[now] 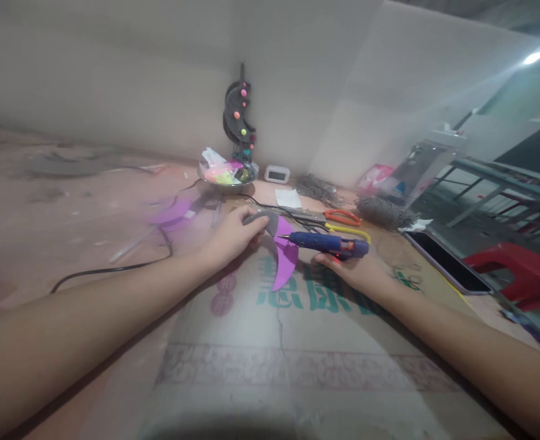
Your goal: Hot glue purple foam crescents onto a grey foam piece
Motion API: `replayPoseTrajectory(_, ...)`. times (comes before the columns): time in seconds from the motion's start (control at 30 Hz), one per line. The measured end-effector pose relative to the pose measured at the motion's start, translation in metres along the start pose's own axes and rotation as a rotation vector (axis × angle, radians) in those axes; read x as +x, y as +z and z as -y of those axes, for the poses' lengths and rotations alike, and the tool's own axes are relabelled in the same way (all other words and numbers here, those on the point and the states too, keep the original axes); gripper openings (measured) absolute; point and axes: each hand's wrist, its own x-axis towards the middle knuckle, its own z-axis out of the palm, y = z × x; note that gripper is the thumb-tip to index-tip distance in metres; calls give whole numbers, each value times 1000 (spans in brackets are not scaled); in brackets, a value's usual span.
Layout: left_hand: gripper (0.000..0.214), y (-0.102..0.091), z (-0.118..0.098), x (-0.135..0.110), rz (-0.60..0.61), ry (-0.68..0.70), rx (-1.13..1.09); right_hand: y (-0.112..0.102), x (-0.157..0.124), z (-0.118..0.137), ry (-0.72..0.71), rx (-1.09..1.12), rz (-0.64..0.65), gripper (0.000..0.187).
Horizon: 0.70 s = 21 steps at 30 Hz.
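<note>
My left hand (245,229) pinches the grey end of a curved, crescent-like piece (287,263) whose lower part is purple. In my right hand (350,269) is a blue glue gun (318,242), held level with its nozzle pointing left. The nozzle tip lies over the purple part near the grey edge; whether it touches cannot be made out. A small red light glows near the glue gun's handle. Both hands are above a printed cardboard sheet (233,373). Another purple piece (173,214), blurred, lies left of my left hand.
Behind are a bowl of scraps (228,183), a dark crescent decoration with coloured balls (239,116) and a small white clock (277,174). Orange-handled scissors (343,217), grey yarn (384,212) and a phone (446,261) lie rightward. A black cord (114,269) crosses the left side. A red stool (517,275) stands beyond.
</note>
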Motion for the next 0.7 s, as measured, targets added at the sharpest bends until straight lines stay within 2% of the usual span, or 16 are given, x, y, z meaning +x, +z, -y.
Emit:
replayPoseTrajectory(0.4, 25, 1, -1, -2, 2, 11, -3, 2, 0, -3, 8, -19, 12, 16)
replayPoseTrajectory(0.7, 24, 1, 2, 1, 3, 12, -10, 5, 0, -2, 23, -4, -35, 21)
